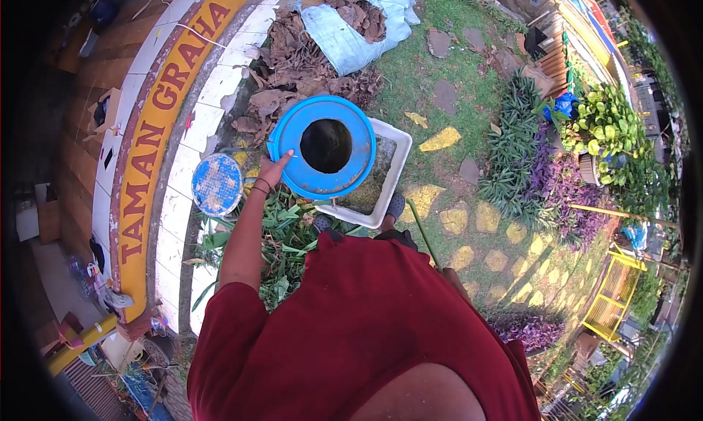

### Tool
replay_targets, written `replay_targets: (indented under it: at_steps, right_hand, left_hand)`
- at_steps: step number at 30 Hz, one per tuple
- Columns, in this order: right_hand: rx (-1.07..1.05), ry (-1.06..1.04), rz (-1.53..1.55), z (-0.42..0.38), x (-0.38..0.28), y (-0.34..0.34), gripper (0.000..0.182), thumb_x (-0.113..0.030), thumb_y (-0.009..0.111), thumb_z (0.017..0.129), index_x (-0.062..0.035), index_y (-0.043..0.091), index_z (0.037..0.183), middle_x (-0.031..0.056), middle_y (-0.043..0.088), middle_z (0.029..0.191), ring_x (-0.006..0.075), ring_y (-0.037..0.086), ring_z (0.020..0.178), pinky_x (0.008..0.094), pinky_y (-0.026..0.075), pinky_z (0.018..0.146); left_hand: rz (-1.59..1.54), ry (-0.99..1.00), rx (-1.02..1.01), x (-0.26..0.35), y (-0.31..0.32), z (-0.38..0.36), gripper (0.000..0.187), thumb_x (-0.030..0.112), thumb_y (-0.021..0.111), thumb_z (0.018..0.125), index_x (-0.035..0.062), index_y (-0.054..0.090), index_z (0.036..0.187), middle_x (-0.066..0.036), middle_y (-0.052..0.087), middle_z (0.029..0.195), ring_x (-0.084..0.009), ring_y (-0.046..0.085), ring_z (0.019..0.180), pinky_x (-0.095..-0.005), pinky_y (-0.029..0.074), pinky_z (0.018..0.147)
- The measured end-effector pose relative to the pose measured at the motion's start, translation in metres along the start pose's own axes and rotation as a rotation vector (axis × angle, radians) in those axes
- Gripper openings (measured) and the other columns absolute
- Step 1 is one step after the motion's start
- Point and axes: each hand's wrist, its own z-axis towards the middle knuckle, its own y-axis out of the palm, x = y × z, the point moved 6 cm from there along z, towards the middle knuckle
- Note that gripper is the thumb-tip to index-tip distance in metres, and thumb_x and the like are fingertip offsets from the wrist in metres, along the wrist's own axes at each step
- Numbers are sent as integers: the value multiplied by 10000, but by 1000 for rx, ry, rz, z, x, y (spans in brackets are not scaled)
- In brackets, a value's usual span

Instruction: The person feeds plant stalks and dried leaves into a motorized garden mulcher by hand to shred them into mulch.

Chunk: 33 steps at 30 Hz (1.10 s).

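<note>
My left hand (272, 170) grips the left edge of a round blue lid (359, 139), thumb on top and fingers hidden beneath. The lid has a wide round opening, dark inside. Behind it, and partly covered by it, is a white rectangular tub (399, 157) with dirty, greenish contents. At my right side, mostly hidden by my red shirt, my right hand (452, 279) is closed around the end of a thin green stick (422, 231) that slants down toward the grass by my foot.
Dry brown leaves (282, 99) lie heaped beyond the lid, beside a pale blue sack (340, 36) of leaves. A round blue-topped stool (217, 184) stands left, near the white tiled edge (176, 231). Cut green leaves (282, 241) lie near my feet. Yellow stepping stones (454, 220) cross the grass.
</note>
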Motion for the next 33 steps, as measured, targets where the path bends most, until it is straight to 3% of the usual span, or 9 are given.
replay_targets:
  at_steps: [6,9,13,16,20,24,26,30,33]
  right_hand:
    - [28,98,-67,-17,-7,-16,621,-561,494,935,31,680,899,279,668,904,432,647,942,492,482,767]
    - [45,113,-163,-16,4,-16,645,-579,493,928,34,681,856,273,669,869,411,661,900,488,483,751]
    - [121,109,1,-37,3,-23,618,-571,516,917,15,690,826,243,669,801,374,670,822,459,483,730]
    - [105,170,-9,-51,-1,-24,618,-572,516,920,17,688,841,240,672,805,374,671,826,452,484,723]
    - [94,205,-14,-51,3,-11,621,-582,503,924,6,697,874,241,672,825,378,670,834,457,491,735]
    - [23,227,-91,-32,7,0,611,-587,495,926,-15,709,916,239,667,840,362,676,807,458,514,728]
    - [-14,169,61,-34,-17,-3,670,-554,506,938,91,670,863,248,664,780,352,661,791,461,463,709]
    - [42,106,-1,-10,-32,2,634,-573,466,948,15,690,869,236,667,806,342,665,811,448,476,704]
    - [43,99,-90,3,-70,-5,612,-563,458,950,4,685,910,237,674,878,371,655,878,459,487,764]
  left_hand:
    - [95,4,282,-15,-63,29,929,652,695,749,-114,535,1249,-252,626,1188,-348,618,1099,-401,472,948]
    - [152,-44,276,-14,-95,46,920,719,621,761,-92,599,1193,-266,640,1148,-370,612,1098,-422,462,939]
    - [277,-164,368,-44,-132,86,1060,855,433,751,-79,584,1230,-294,636,1113,-391,609,1087,-432,446,942]
    - [225,-112,332,-44,-135,88,1089,867,420,747,-92,568,1241,-295,634,1117,-397,604,1092,-441,441,947]
    - [264,-147,250,-53,-135,96,1159,882,329,766,-88,397,1397,-326,501,1327,-416,471,1272,-430,349,1067]
    - [279,-127,195,-52,-143,99,1158,878,325,771,-79,366,1422,-308,436,1405,-391,405,1340,-410,310,1105]
    - [546,-183,129,-53,-151,98,1130,873,335,774,-60,407,1409,-284,453,1403,-385,408,1338,-406,287,1116]
    - [562,-134,-37,-48,-156,98,1110,868,299,789,-36,396,1427,-272,426,1433,-397,395,1344,-402,287,1119]
    - [328,-191,104,-77,-144,108,1064,819,318,832,-72,379,1410,-276,447,1405,-392,455,1285,-412,327,1090]
